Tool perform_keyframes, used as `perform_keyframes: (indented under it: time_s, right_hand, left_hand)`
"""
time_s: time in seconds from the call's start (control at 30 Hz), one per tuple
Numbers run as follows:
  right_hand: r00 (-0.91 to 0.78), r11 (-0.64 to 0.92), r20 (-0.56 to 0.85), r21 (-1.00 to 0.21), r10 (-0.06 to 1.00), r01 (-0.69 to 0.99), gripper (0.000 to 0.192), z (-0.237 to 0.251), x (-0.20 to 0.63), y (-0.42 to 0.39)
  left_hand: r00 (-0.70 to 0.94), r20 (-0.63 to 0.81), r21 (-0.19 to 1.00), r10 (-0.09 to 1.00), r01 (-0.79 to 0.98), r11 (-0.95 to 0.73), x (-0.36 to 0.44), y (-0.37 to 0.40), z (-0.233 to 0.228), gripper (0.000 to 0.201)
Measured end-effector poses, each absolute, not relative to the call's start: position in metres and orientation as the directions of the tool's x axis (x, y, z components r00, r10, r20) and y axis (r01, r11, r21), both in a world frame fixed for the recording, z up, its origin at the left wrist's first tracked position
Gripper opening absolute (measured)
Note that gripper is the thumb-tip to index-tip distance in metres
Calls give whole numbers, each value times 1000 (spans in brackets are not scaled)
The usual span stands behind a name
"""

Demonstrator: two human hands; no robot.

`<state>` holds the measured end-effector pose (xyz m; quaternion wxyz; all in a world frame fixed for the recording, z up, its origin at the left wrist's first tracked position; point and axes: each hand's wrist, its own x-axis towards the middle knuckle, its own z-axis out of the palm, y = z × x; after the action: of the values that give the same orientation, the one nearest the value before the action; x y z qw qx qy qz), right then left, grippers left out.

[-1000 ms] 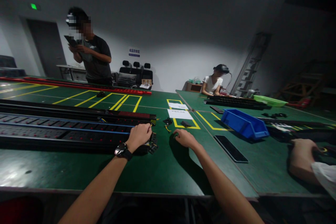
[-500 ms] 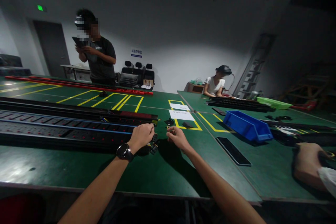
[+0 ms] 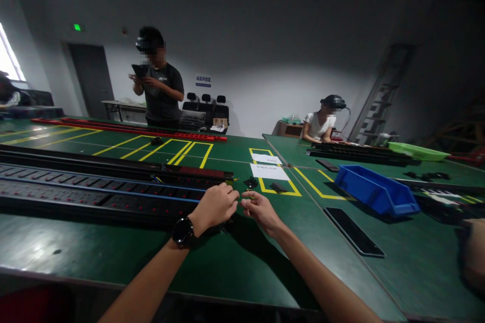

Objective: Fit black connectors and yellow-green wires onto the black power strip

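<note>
Head view: our right hand (image 3: 259,209), a second ago flat on the table (image 3: 242,262), has lifted to meet our left hand (image 3: 216,205) fingertip to fingertip at the strip (image 3: 113,194) end, pinching a small part we cannot identify.

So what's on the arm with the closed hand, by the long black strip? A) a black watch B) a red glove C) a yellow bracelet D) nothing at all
A: a black watch sits on the wrist of the left hand, whose fingers are curled at the end of the long black strip; no glove or bracelet shows.
</note>
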<state>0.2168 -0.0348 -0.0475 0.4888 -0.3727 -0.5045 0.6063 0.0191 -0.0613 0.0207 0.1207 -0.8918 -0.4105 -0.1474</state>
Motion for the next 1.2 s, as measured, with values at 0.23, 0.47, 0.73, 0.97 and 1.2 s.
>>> perform_keyframes:
  time_s: [0.23,0.47,0.73,0.97,1.2]
  right_hand:
    - [-310,-4,75,-969,948,-247,56,-44,218,-38]
    - [-362,44,126,-973,923,-227,53,-41,216,-42]
    - [-174,27,46,-994,984,-108,54,-65,210,-27]
    - [-189,225,195,-962,962,153,43,-74,201,11]
    - [-347,409,308,-870,886,274,43,-76,188,25]
  left_hand:
    - [664,299,-49,685,728,-684,21,-64,22,17]
    - [689,291,-17,664,698,-716,21,-67,29,17]
    - [464,215,112,859,862,-494,-9,-16,41,24]
    - [219,72,181,973,957,-228,-14,31,34,21]
    - [205,137,116,969,968,-221,-6,31,17,23]
